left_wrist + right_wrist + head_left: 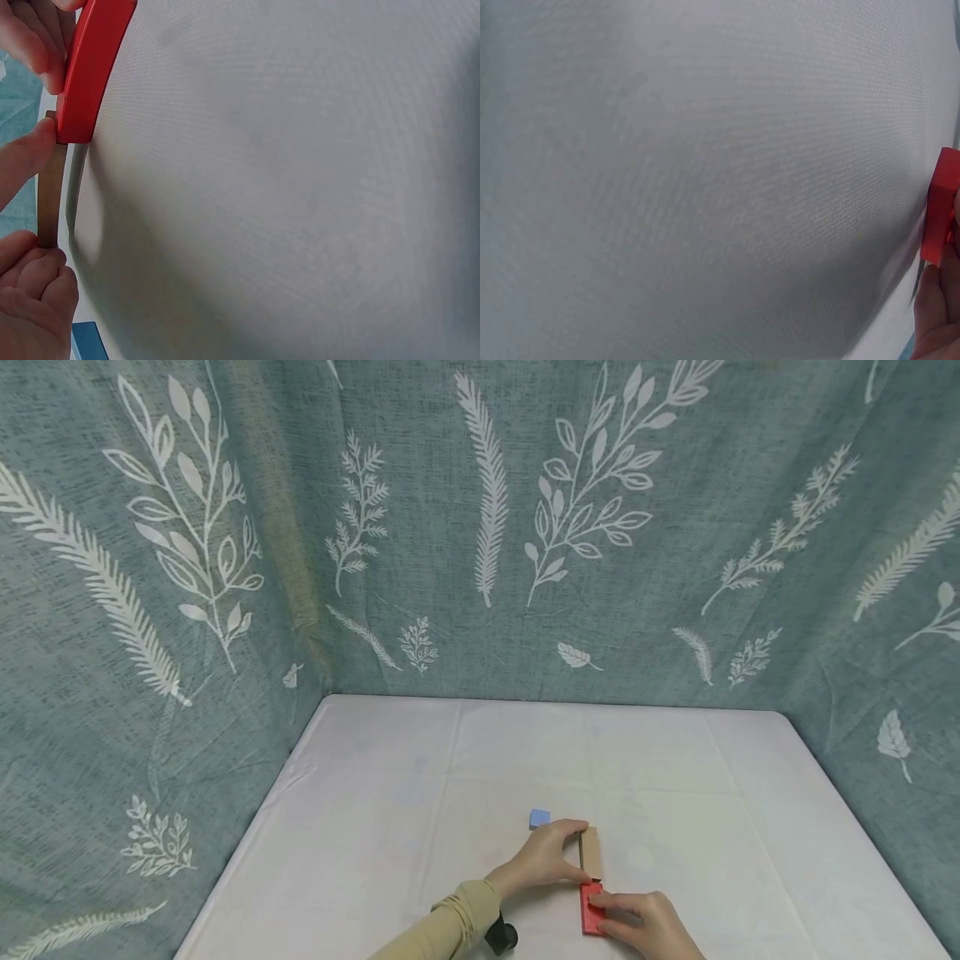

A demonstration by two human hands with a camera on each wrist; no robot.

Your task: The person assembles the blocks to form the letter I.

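Note:
In the head view my left hand point(546, 857) spans a tan wooden block point(591, 853), with thumb at its near end and fingertips at its far end. Just nearer lies a red block point(592, 907), end to end with the wooden one. My right hand point(645, 920) pinches the red block from its right side. The left wrist view has the wooden block point(50, 196) between thumb and fingers, its end meeting the red block point(96, 71). Only fingertips and part of the red block point(941, 206) enter the right wrist view.
A small blue block point(539, 818) sits on the white-covered table point(390, 793), just beyond my left hand. A black device point(501, 935) is at my left wrist. Grey-green leaf-patterned curtains point(420, 527) stand around the back and sides of the table.

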